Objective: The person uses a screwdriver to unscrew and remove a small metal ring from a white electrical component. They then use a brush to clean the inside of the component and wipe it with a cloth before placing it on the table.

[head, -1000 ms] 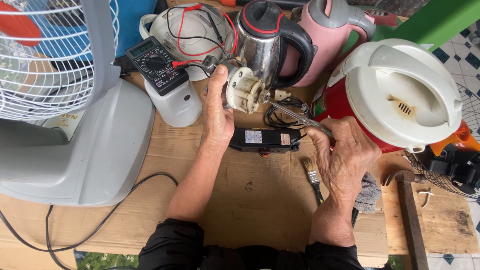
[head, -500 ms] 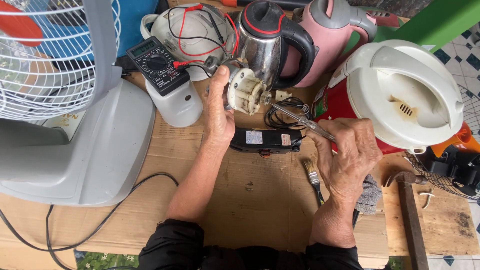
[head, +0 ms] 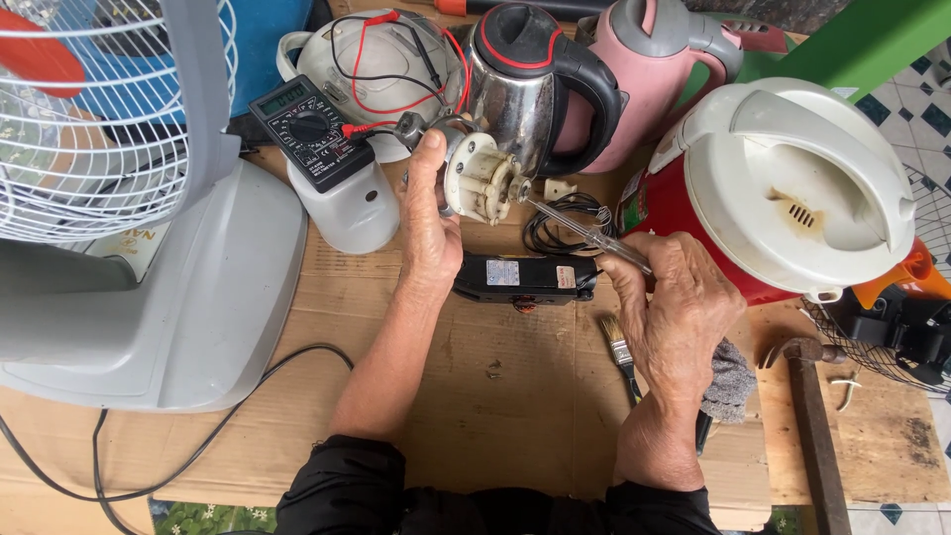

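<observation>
My left hand (head: 428, 223) grips a small white motor part (head: 482, 180) with a metal body, holding it up near the steel kettle (head: 525, 94). My right hand (head: 679, 317) holds a clear-handled screwdriver (head: 584, 231), its thin tip pointing up-left toward the motor part's centre. Between my hands a black rectangular box (head: 525, 278) with a label lies on the cardboard-covered table (head: 495, 396). A black multimeter (head: 310, 131) with red and black leads rests on a white base just left of my left hand.
A white fan (head: 129, 198) fills the left, its cable trailing across the table. A pink kettle (head: 659, 69) and a red-and-white cooker (head: 783, 188) stand at the right. A small paintbrush (head: 620, 349), a grey cloth (head: 730, 381) and a hammer (head: 807, 416) lie near my right hand.
My right hand has shifted slightly, bringing the screwdriver tip closer to the motor part. My left hand holds the part in the same place.
</observation>
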